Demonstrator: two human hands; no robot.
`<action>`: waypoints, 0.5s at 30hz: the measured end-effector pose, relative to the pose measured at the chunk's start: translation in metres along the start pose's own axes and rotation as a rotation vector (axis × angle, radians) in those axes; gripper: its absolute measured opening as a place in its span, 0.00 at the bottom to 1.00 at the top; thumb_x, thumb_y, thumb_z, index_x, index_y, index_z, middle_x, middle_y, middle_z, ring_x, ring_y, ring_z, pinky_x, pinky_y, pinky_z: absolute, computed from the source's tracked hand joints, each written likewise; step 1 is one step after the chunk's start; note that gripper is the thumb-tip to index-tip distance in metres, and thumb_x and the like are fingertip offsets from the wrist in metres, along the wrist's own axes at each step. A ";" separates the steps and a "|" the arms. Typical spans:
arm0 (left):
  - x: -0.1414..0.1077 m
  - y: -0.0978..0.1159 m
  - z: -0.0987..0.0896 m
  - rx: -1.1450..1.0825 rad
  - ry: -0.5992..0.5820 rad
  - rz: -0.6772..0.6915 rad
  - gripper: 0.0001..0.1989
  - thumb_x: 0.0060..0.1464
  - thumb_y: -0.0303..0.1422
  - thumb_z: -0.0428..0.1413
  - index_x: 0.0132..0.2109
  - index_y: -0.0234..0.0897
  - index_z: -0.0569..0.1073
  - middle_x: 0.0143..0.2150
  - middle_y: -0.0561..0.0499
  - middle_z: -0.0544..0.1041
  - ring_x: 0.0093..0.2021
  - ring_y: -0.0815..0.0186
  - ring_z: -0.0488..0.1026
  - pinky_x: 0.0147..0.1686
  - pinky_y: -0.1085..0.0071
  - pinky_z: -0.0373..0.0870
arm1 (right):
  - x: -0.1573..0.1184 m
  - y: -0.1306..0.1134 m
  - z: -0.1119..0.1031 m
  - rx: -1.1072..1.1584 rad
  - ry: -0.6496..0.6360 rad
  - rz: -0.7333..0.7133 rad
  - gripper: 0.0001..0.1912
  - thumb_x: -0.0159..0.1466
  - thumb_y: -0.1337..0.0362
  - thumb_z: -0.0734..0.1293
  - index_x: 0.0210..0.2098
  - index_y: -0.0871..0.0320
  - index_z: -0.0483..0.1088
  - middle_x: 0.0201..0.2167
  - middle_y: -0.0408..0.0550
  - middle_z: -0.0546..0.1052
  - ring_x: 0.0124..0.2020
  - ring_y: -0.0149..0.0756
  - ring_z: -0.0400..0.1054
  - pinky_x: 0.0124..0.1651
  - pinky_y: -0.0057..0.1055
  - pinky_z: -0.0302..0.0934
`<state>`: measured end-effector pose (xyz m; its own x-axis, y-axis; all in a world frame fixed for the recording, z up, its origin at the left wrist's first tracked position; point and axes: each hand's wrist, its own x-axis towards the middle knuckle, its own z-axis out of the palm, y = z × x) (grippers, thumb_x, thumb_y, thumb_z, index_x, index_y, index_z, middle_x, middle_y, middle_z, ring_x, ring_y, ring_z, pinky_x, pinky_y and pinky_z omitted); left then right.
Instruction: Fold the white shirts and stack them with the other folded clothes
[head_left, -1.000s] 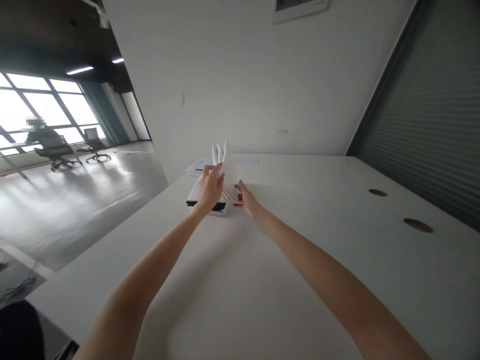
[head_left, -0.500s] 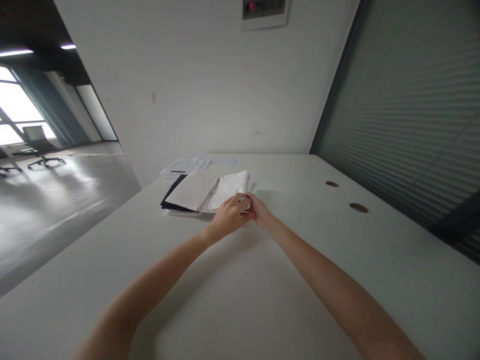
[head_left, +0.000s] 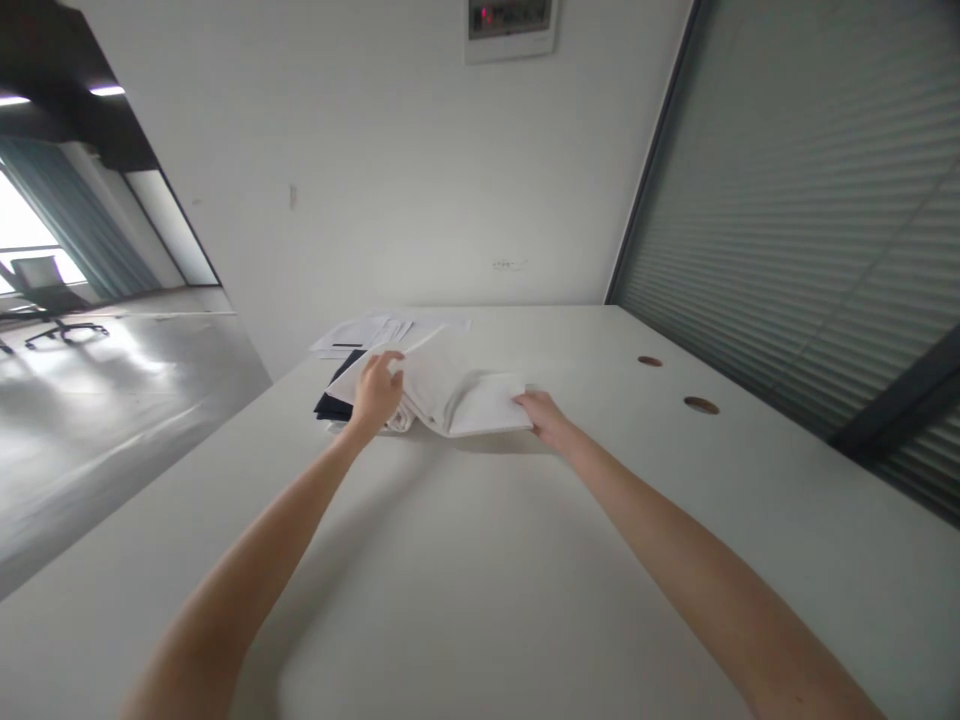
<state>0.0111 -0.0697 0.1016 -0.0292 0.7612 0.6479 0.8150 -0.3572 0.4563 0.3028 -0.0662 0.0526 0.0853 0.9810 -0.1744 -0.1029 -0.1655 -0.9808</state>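
Note:
A white folded cloth (head_left: 487, 402) lies partly opened out on the table, its right part slightly raised and its middle bunched in loose folds. My right hand (head_left: 541, 415) pinches the cloth's right edge between thumb and fingers. Over the left part of the cloth is my left hand (head_left: 377, 392), its fingers bent round a raised fold; the exact contact at the fingertips is hard to make out. Beneath the cloth's left side a dark navy folded piece (head_left: 330, 404) sticks out.
Several white paper sheets (head_left: 360, 332) lie at the table's far left, against the wall. The white table (head_left: 480, 560) has two round holes (head_left: 701, 405) on its right side. A blind-covered glass partition (head_left: 810, 220) borders the right. An office chair (head_left: 49, 290) stands away on the left.
My hands were together at the cloth's right edge and are now apart. The left moved left; the right moved slightly right, drawing the cloth open. The view has shifted slightly.

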 end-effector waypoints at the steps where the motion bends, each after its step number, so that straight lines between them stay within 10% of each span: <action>1: 0.004 -0.011 -0.003 -0.026 0.018 -0.100 0.15 0.55 0.28 0.53 0.50 0.40 0.73 0.41 0.47 0.75 0.40 0.59 0.73 0.44 0.64 0.69 | -0.001 0.000 -0.009 -0.036 0.011 0.002 0.08 0.58 0.74 0.67 0.24 0.59 0.70 0.16 0.41 0.71 0.19 0.31 0.66 0.22 0.24 0.60; 10: 0.006 -0.050 -0.007 -0.452 -0.120 -0.360 0.17 0.49 0.44 0.58 0.35 0.33 0.78 0.33 0.47 0.76 0.32 0.63 0.70 0.28 0.72 0.67 | -0.017 0.013 -0.025 -0.389 0.025 -0.009 0.08 0.51 0.75 0.73 0.25 0.60 0.72 0.21 0.50 0.74 0.29 0.44 0.73 0.33 0.39 0.68; 15: 0.001 -0.054 -0.013 -0.575 -0.154 -0.385 0.24 0.45 0.46 0.61 0.43 0.31 0.79 0.33 0.48 0.78 0.31 0.65 0.72 0.31 0.70 0.71 | -0.025 0.010 -0.012 -0.760 0.175 -0.360 0.21 0.55 0.74 0.72 0.48 0.59 0.74 0.49 0.60 0.74 0.55 0.52 0.65 0.56 0.44 0.58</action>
<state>-0.0404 -0.0565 0.0850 -0.1367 0.9436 0.3017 0.3272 -0.2444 0.9128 0.3118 -0.0939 0.0461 0.1431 0.9674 0.2088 0.6462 0.0684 -0.7601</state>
